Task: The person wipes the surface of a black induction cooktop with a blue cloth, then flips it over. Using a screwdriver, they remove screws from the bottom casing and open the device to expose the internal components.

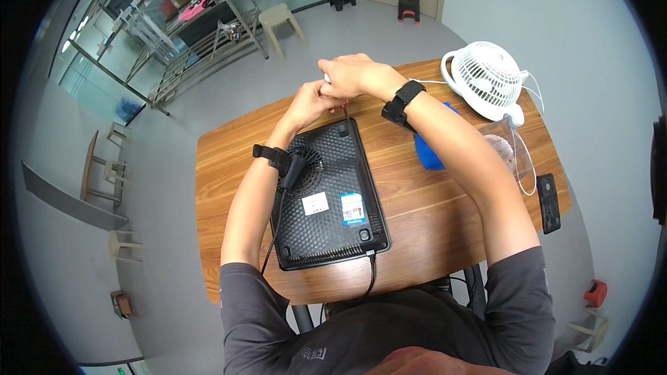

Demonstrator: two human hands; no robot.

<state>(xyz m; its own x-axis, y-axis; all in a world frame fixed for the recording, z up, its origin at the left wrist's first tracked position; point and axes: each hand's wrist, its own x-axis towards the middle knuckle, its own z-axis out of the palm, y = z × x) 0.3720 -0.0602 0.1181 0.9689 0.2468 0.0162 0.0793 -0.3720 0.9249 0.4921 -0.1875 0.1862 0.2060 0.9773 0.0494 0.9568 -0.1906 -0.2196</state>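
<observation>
Lying underside up on the brown wooden surface (229,167), the flat black plastic appliance (330,198) runs lengthwise away from the person, cord end nearest. Both the left hand (314,102) and right hand (351,74) pinch a slim red-handled screwdriver (345,109) upright at its far corner. A white round fan (486,78), blue cloth (429,153) and black remote (547,203) sit right.

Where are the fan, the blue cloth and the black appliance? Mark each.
fan (488,78), head view, middle of its white grille.
blue cloth (429,153), head view, its bare lower part.
black appliance (333,194), head view, middle of its ribbed underside.

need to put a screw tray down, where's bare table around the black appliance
Bare wood on the table left of the black appliance, and right of it up to the blue cloth. Crowded by the white fan.
</observation>
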